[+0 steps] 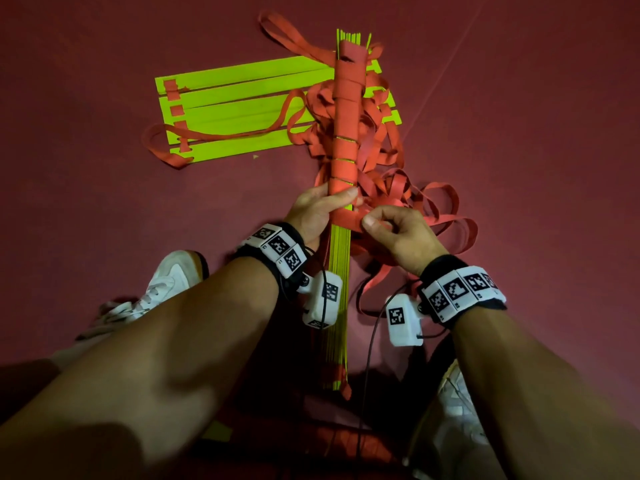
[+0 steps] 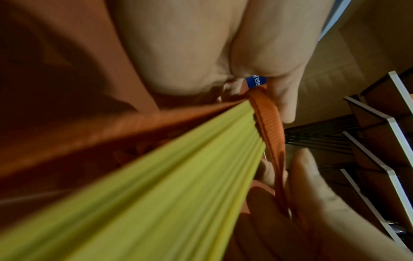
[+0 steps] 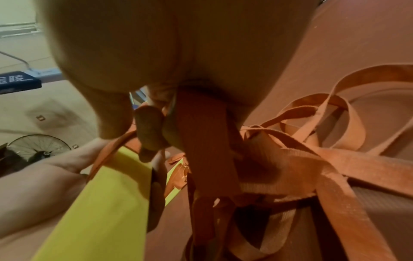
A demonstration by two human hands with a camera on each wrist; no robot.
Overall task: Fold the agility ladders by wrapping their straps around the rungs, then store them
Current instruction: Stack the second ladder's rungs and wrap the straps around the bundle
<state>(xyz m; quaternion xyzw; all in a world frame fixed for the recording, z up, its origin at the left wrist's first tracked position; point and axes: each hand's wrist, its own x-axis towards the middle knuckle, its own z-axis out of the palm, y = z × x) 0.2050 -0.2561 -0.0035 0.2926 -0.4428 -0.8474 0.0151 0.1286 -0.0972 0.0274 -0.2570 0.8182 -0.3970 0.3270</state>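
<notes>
Left hand: rung bundle is gripped | right hand: strap is pinched just beside left thumb | risk: wraps loosened if tension is lost, loose loops snagged.

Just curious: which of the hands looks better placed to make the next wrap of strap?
The right hand: it already pinches the loose strap beside the rungs, while the left hand grips the bundle, steadying it.
</notes>
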